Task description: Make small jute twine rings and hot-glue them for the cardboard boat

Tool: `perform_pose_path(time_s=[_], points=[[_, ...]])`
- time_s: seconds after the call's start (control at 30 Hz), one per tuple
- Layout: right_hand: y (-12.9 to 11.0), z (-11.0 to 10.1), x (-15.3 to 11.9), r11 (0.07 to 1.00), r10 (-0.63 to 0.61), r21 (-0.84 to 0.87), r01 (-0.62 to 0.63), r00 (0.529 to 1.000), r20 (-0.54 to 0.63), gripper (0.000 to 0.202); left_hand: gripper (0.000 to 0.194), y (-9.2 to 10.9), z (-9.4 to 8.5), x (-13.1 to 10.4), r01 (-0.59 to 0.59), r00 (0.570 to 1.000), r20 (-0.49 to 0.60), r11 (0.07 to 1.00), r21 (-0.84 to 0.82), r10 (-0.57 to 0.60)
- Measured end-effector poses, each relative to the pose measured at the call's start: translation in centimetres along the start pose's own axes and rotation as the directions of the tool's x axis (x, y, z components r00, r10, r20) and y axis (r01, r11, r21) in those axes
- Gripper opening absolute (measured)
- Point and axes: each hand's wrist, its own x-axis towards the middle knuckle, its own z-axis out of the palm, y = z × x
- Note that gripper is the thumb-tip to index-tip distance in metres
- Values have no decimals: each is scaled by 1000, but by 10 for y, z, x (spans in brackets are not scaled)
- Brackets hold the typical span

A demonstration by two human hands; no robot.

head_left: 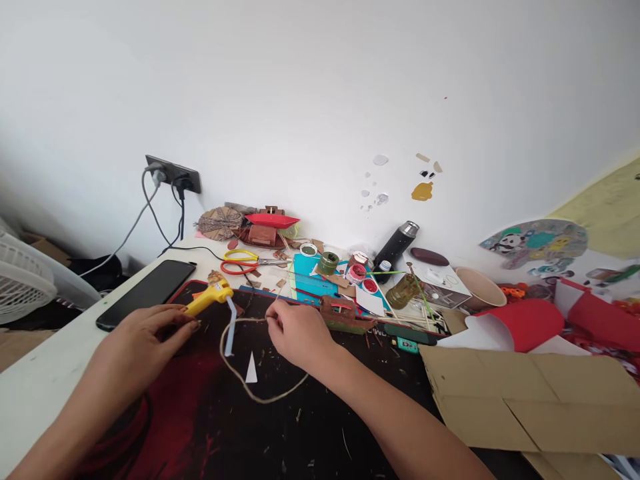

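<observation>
My left hand point(143, 340) is closed at the handle end of a yellow hot glue gun point(210, 297); its curled fingers partly hide the grip. A translucent glue stick point(231, 327) juts from the gun toward me. My right hand point(300, 333) pinches one end of a thin length of twine point(260, 401) between thumb and forefinger. The twine loops over the dark mat point(270, 440) and passes under my right forearm. Inside the loop lies a small white paper triangle point(251, 368).
Behind my hands lie orange-yellow scissors point(240, 261), open paint pots point(329, 262), a model boat point(345, 313) and a black flask point(397, 241). A phone point(145, 293) is at left. Cardboard point(530, 393) covers the right side. A fan point(25, 280) stands beyond the left edge.
</observation>
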Motion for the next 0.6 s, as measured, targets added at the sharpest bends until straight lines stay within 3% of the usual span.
perform_pose_path(time_s=[0.13, 0.27, 0.4, 0.6], points=[[10, 2, -8, 999, 27, 46, -26, 999, -22, 19, 40, -1, -22, 0, 106, 992, -74, 994, 17, -104], [18, 2, -11, 995, 52, 86, -49, 998, -36, 19, 43, -10, -36, -5, 109, 991, -88, 992, 71, -103], [12, 3, -17, 987, 19, 161, -10, 998, -54, 23, 44, -15, -31, -11, 82, 990, -123, 994, 72, -73], [-9, 8, -27, 950, -62, 303, 79, 996, -65, 34, 53, -5, -19, -17, 7, 987, -163, 997, 82, 7]])
